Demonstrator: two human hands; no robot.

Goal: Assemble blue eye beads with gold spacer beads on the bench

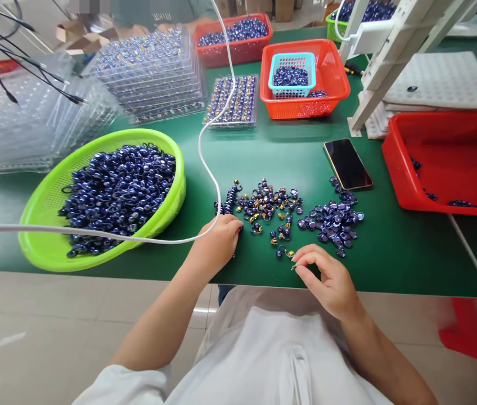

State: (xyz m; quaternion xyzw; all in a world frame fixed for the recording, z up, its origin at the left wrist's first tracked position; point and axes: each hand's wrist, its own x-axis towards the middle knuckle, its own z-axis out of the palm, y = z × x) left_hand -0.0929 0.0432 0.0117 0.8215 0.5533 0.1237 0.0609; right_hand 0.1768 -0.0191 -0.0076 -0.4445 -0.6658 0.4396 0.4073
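Fingertip work over shiny small parts

Through my feed, the right hand pinches a small metallic piece, thumb and forefinger together. The left hand covers the near end of a beaded row; I cannot tell whether its fingers close on anything. I judge the step as single-piece handling; the next move calls for a light, precise pinch. Beyond lie gold-flecked pieces, glossy flat blue ovals and a perforated lime plastic basket.
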